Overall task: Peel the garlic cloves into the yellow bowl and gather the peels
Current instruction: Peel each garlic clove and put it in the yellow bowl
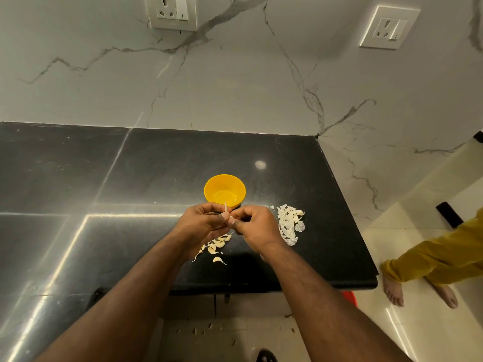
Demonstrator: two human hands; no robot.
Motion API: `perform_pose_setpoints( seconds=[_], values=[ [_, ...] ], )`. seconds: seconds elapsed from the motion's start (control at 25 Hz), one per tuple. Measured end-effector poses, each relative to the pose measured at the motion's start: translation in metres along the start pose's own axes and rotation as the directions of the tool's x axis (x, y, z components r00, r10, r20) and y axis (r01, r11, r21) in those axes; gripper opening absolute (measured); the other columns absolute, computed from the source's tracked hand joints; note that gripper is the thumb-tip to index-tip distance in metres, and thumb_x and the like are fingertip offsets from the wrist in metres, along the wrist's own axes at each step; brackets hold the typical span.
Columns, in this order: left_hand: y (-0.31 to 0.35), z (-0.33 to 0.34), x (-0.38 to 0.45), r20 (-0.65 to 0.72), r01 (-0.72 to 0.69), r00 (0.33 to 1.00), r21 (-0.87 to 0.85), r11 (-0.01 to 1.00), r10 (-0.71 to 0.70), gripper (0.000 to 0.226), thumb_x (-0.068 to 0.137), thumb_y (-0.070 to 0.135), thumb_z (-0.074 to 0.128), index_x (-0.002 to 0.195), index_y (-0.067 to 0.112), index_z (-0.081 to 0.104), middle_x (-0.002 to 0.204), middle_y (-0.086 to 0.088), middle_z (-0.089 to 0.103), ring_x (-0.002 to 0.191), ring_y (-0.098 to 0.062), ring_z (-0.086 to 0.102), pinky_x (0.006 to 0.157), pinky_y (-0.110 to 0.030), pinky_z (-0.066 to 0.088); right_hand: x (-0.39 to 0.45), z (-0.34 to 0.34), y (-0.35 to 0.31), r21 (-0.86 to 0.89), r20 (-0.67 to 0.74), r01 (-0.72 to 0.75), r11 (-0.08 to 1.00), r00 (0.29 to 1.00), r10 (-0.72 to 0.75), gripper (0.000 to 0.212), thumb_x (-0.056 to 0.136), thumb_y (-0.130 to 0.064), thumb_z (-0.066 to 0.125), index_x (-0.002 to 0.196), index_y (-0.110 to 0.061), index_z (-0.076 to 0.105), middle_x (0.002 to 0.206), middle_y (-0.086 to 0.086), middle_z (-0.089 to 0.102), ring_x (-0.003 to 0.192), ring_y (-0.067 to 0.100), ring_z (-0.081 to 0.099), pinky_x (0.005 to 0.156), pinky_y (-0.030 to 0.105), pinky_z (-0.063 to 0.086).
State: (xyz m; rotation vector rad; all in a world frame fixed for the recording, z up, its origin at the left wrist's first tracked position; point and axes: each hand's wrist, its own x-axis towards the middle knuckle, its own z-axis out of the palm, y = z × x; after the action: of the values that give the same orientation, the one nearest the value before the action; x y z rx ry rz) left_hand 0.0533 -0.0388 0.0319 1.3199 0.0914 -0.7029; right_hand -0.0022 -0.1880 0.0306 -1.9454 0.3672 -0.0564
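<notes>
- Your left hand (202,220) and right hand (254,226) meet above the table (78,178), just near of the bowl (224,191).
- Both hands have curled fingers, and between them they pinch one clove (228,218); its thin pale tip sticks up past your left thumb toward the bowl.
- Your left grip closes round the clove from the left, thumb on top. Your right grip closes on it from the right with thumb and forefinger tips; the rest of those fingers fold into the palm.
- The clove is mostly hidden by your fingers, so you cannot tell how much skin is on it.
- The yellow bowl stands upright on the dark table, just far of your knuckles, and its inside shows only yellow.
- More cloves (215,248) lie in a loose scatter on the table under and just near of your left hand, partly hidden by your wrist; one lies apart at the near edge of the scatter.
- A heap of white peels (288,223) lies on the table just right of your right hand, stretching from far to near, with a small scrap at its far left end.
- The table ends in a corner at the right, against a marbled wall (235,87) with two sockets.
- Small bits litter the floor (209,333) below the table's near edge.
- At the far right another person's legs (433,259) in mustard cloth and bare feet stand on the pale floor.
</notes>
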Motion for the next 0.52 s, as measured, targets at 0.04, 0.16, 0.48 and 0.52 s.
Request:
perform_pose_setpoints(
  seconds=[0.04, 0.16, 0.48, 0.52],
  values=[
    [0.0001, -0.0001, 0.0005, -0.002, -0.003, 1.0, 0.008, 1.0, 0.003, 0.012, 0.092, -0.001, 0.064, 0.103, 0.0, 0.07, 0.106, -0.019, 0.074, 0.099, -0.029, 0.074, 0.08, -0.033, 0.06, -0.0005, 0.0003, -0.0007, 0.033, -0.004, -0.008, 0.999, 1.0, 0.008, 0.011, 0.084, -0.03, 0.081, 0.087, -0.019, 0.078, 0.074, -0.006, 0.073, 0.066, 0.006, 0.065, 0.074, 0.041, 0.062],
    [-0.0002, -0.0001, 0.0009, -0.008, -0.019, 1.0, 0.021, 1.0, 0.019, 0.009, 0.093, -0.001, 0.064, 0.1, 0.0, 0.07, 0.1, -0.019, 0.074, 0.093, -0.027, 0.074, 0.077, -0.031, 0.061, -0.0014, 0.002, -0.0013, 0.099, -0.004, -0.033, 0.995, 0.999, 0.033, 0.015, 0.081, -0.034, 0.082, 0.084, -0.02, 0.078, 0.074, -0.003, 0.073, 0.066, 0.009, 0.065, 0.075, 0.047, 0.062],
    [-0.0037, -0.0007, -0.0007, 0.009, -0.052, 0.999, 0.019, 0.998, 0.051, 0.009, 0.094, -0.002, 0.061, 0.096, 0.0, 0.069, 0.094, -0.017, 0.074, 0.091, -0.026, 0.073, 0.082, -0.034, 0.061, -0.0031, 0.0071, 0.0015, 0.278, 0.003, -0.126, 0.952, 0.992, 0.13, 0.003, 0.087, -0.018, 0.076, 0.087, -0.017, 0.079, 0.083, 0.001, 0.075, 0.077, 0.014, 0.066, 0.075, 0.036, 0.06],
    [-0.0046, -0.0006, -0.0011, 0.014, -0.055, 0.998, 0.008, 0.998, 0.055, 0.009, 0.095, -0.001, 0.06, 0.097, -0.001, 0.069, 0.095, -0.018, 0.074, 0.092, -0.027, 0.073, 0.083, -0.035, 0.061, -0.0028, 0.0068, 0.0005, 0.321, 0.001, -0.14, 0.937, 0.989, 0.147, 0.006, 0.089, -0.014, 0.073, 0.088, -0.015, 0.079, 0.084, 0.003, 0.075, 0.078, 0.015, 0.066, 0.073, 0.032, 0.058]
  ],
)
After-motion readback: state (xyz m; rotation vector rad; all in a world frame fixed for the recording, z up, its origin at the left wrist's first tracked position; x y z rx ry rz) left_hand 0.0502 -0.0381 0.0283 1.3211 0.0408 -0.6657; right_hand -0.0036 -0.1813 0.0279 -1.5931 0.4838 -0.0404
